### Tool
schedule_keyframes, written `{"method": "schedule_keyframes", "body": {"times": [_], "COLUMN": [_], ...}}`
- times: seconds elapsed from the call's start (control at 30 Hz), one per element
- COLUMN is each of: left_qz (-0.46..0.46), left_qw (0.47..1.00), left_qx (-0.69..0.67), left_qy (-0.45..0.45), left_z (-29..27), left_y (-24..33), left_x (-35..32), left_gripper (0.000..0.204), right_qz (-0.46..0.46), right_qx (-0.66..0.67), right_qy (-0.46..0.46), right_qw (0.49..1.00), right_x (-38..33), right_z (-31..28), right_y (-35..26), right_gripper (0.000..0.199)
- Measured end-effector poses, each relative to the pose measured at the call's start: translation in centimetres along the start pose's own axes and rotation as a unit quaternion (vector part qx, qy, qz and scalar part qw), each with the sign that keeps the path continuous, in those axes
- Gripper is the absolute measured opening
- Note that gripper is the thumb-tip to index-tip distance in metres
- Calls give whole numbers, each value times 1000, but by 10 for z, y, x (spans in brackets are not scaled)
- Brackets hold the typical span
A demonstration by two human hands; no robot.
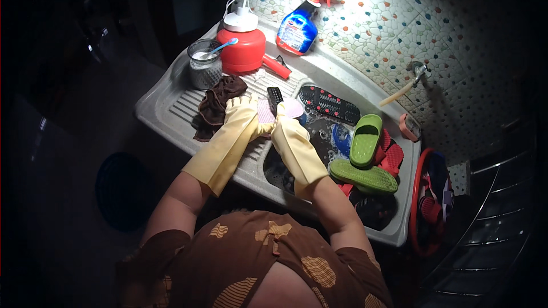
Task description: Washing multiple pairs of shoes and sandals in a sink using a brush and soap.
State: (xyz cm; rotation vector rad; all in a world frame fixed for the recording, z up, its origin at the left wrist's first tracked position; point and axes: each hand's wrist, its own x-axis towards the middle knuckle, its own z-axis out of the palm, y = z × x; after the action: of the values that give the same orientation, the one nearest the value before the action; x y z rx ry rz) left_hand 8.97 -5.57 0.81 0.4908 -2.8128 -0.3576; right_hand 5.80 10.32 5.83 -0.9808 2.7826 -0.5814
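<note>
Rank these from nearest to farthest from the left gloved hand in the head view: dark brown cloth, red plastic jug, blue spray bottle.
From the left hand:
1. Dark brown cloth, touching its left side.
2. Red plastic jug, behind it.
3. Blue spray bottle, farther back, against the wall.

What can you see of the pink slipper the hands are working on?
The pink slipper is only partly visible: a pale pink, rounded end, apparently rubber or foam, lying on the ribbed drainboard beside the sink basin. The left hand in a yellow rubber glove presses on its near part, covering it. The right hand, also gloved, holds a dark brush against it. A brown cloth lies just to its left. Whether it is wet or soapy cannot be told.
</note>
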Motion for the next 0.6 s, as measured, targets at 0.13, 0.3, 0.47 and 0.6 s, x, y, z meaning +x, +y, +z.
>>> {"method": "schedule_keyframes", "body": {"times": [0.13, 0.3, 0.47, 0.6], "left_qz": [-3, 10, -4, 68], "left_qw": [1000, 1000, 999, 995], "left_qx": [-11, -10, -52, -66], "left_qy": [-1, -17, 3, -11], "left_z": [6, 18, 6, -27], "left_y": [-1, -6, -4, 15], "left_x": [-1, 4, 3, 2], "left_gripper": [103, 96, 95, 97], "right_qz": [28, -30, -21, 30], "right_qx": [-97, -35, -5, 26], "right_qy": [-126, 12, 7, 15], "right_qw": [987, 999, 1000, 999], "right_x": [-36, -5, 37, 3], "right_z": [2, 15, 31, 21], "right_y": [0, 11, 26, 47], "right_gripper": [59, 39, 40, 41]}}
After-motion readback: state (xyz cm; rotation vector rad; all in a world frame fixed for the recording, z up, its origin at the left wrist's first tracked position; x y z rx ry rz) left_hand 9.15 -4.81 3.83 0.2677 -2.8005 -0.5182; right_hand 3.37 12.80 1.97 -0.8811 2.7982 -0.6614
